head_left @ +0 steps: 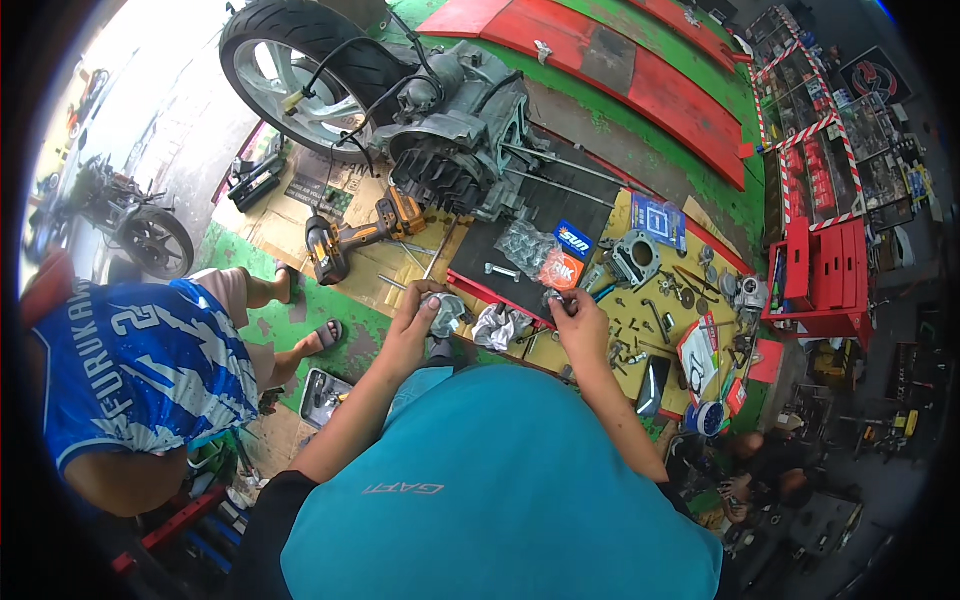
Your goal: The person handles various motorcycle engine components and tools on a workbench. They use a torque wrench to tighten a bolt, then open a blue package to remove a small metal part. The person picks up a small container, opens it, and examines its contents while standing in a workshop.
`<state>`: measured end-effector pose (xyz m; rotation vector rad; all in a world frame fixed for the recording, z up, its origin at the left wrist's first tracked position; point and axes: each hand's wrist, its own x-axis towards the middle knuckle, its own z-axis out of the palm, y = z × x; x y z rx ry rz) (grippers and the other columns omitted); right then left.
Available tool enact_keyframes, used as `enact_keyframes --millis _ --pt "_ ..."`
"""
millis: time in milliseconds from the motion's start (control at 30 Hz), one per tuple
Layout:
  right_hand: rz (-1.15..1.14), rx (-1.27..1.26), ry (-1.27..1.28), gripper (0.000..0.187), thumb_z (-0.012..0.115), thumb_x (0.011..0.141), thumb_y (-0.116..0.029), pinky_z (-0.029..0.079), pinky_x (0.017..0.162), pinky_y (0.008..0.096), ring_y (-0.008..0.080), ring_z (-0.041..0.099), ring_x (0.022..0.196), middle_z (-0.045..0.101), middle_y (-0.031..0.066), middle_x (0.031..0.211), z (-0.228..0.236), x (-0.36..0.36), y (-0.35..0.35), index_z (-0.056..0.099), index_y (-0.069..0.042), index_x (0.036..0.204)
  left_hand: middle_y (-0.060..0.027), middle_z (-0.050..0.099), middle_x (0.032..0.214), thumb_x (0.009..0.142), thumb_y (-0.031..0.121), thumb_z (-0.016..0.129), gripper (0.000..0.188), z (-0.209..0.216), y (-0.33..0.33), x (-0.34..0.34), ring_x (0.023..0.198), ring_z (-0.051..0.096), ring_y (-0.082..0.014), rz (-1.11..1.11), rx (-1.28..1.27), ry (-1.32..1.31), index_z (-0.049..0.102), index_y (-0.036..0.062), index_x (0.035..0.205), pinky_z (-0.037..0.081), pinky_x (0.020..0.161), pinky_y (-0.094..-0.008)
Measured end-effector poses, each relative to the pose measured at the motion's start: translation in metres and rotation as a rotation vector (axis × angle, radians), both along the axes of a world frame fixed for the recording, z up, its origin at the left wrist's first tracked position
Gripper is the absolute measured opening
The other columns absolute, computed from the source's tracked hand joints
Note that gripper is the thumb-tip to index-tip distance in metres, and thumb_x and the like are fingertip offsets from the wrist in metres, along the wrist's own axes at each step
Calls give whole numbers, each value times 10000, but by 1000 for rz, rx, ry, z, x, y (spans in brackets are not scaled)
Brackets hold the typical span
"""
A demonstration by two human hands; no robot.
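Note:
At the near edge of the bench, my left hand [408, 325] is closed around a crumpled clear plastic bag [447, 314]; its contents are hard to make out. My right hand [580, 325] pinches a small dark piece [553, 297] too small to name, above the bench edge. Between the hands lies a crumpled whitish cloth [500, 328]. Just beyond, on a black mat [490, 245], are a short metal pin-like part [502, 271], an opened clear plastic wrapper [523, 243], an orange packet [561, 268] and a blue packet [573, 240].
A scooter engine [450, 165] with long studs and a wheel [300, 85] stands beyond. A yellow-black cordless driver [365, 237] lies left. A metal cylinder [633, 258], loose bolts and a phone [652, 385] lie right. A person in a blue shirt [150, 365] is at left.

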<state>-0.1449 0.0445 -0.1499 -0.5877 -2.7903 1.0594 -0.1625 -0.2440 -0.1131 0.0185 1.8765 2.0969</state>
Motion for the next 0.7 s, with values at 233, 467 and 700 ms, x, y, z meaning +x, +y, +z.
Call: enact_keyframes --millis 233,467,700 --pt "23 -152 1 230 781 855 -257 490 571 324 204 638 560 678 71 656 44 12 2 720 -51 934 -75 560 1180 942 443 535 540 -3 10 -8 1112 574 -186 -186 413 -176 408 94 1334 460 884 -327" --pt "618 -494 44 655 873 752 -219 532 722 322 204 645 855 624 104 1136 140 7 -23 589 -101 1330 -87 520 1253 971 266 494 453 21 32 -13 1081 567 -167 -282 299 72 379 70 1362 466 932 -302" --pt "704 -405 254 767 884 700 -136 548 839 342 226 636 985 564 118 1307 150 14 -28 542 -99 1385 -103 512 1305 876 18 750 670 69 49 -7 1195 549 -178 -376 408 150 346 50 1410 489 994 -346"
